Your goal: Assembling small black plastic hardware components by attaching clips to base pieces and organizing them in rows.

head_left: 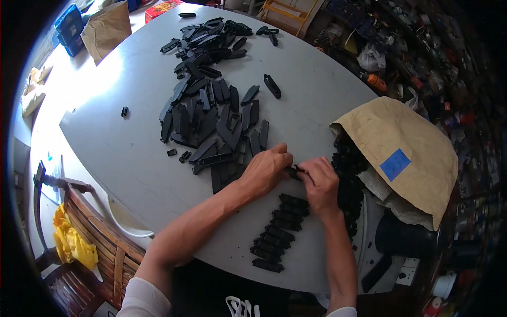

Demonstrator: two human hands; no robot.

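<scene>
Both of my hands meet over the table in front of me. My left hand point(270, 166) is closed on one end of a small black plastic part point(292, 173), and my right hand point(320, 182) pinches its other end. Fingers cover most of that part, so its exact kind does not show. Just below my hands, a column of similar black parts point(280, 227) lies side by side, leading toward the table's near edge. Left of and beyond my left hand spreads a big loose heap of long black plastic pieces point(203, 113).
A brown paper sack point(404, 153) with a blue label lies at the right, small black pieces point(346, 179) spilling from its mouth. A paper bag point(108, 33) stands far left. A wooden chair point(105, 243) with a yellow bag point(74, 238) sits left of the table point(140, 153).
</scene>
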